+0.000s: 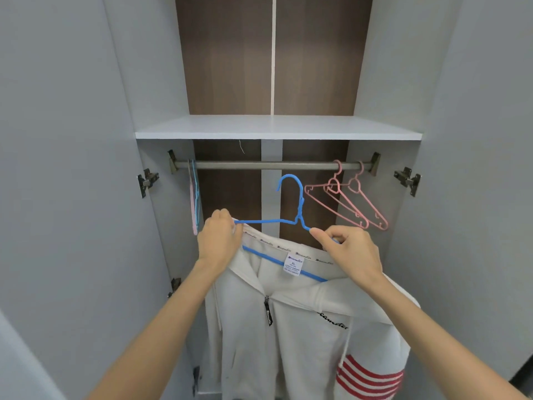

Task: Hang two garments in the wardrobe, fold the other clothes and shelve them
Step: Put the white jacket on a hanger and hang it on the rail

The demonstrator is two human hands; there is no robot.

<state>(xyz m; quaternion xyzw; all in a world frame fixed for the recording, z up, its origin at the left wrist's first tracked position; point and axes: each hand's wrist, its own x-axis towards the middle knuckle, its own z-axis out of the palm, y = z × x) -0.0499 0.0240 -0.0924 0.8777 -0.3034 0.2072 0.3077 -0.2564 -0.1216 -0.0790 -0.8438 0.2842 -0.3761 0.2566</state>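
I have the left grip (220,238) wrapped round the blue hanger's (266,221) left end and the right grip (350,251) pinching its right arm. The white hoodie (288,327) hangs just below the rod (259,165). If I tilt it, the hoodie slides off. One hoodie, two pink hangers (334,184) on the right, two more edge-on at the far left (193,209).
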